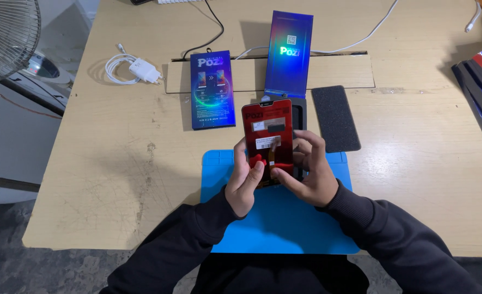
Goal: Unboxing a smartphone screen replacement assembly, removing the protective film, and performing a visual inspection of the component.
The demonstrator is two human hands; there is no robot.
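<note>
Screen panel (267, 140) is already out of its box (288, 53) (foam pad (335, 117) set aside), and we grip it with left hand (244, 182) and right hand (310, 173), fingers pinching its lower edge, red film unpeeled.

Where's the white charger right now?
The white charger lies with its coiled cable on the wooden table, upper left in the head view, left of the blue box.

The red screen panel's (267, 140) lower end hides behind both thumbs.
</note>
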